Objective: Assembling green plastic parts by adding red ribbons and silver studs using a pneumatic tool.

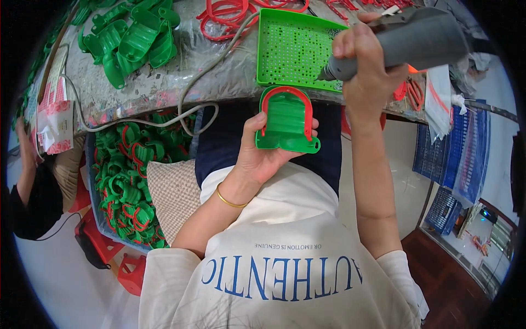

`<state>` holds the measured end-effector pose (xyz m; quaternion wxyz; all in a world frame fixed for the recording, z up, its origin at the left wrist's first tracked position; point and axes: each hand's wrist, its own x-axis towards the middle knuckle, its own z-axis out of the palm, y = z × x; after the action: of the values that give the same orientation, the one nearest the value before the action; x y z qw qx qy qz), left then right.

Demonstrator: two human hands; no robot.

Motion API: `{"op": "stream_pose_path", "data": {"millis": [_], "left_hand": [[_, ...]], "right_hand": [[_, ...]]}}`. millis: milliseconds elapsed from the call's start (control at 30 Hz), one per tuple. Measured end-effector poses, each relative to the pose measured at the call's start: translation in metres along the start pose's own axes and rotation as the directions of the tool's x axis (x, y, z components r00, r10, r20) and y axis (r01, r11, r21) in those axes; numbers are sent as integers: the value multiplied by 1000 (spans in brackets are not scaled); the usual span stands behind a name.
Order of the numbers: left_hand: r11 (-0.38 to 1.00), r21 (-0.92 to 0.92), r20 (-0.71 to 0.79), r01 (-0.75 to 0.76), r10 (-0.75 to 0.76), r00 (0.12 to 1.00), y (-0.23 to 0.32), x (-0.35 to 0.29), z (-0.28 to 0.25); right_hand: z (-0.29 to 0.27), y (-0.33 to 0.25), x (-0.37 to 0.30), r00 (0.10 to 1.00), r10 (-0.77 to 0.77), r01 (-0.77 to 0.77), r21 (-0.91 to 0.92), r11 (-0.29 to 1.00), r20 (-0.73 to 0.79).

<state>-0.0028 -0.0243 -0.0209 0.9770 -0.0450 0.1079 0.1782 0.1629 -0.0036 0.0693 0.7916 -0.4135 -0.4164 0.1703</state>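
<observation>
Nearest, the cream shirt (263, 233) bears large blue capitals, upside down here, with a smaller printed line beyond them; both are readable. Past a thin gold bracelet (230, 204), the left hand (255, 158) grips a green moulded piece (286, 122) from beneath, thumb on its left edge and fingertips at its right. The piece sits above the lap, just short of the table (192, 60), its hollow side up, with a red U-shaped strip (286, 90) around the inside of its arched wall. It looks like light, fairly stiff plastic, smooth enough to slip a little and probably not fragile; the outer side walls seem the best hold, leaving strip and hollow clear. The right hand (370, 71) is wrapped around a grey power tool (408, 46), its pointed tip apart from the piece, beside its upper right; whether a trigger is pressed, I cannot tell. I see no legible label on tool or piece. Beyond lie a perforated green tray (290, 49), a heap of green pieces (134, 41) to the left and loose red strips (219, 15) farther back.
</observation>
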Motion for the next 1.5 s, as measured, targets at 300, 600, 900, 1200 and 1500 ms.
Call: {"op": "stream_pose_path", "data": {"millis": [300,600,900,1200,1500], "left_hand": [[1000,-6,-36,3,-3,999,3,4,-3],[1000,-12,-39,15,-16,999,4,6,-5],[999,-47,-37,21,-23,999,6,5,-9],[1000,-8,-31,-4,3,1000,5,6,-8],[999,16,-51,-50,51,997,3,2,-7]], "right_hand": [[-7,40,0,1000,3,-5,-133,991,-18],[-9,67,-3,999,-8,12,96,995,-42],[4,44,-8,990,74,-107,-305,946,-118],[-4,53,-3,993,96,-66,343,937,-69],[20,-17,-15,983,152,-153,2,988,-103]]}}
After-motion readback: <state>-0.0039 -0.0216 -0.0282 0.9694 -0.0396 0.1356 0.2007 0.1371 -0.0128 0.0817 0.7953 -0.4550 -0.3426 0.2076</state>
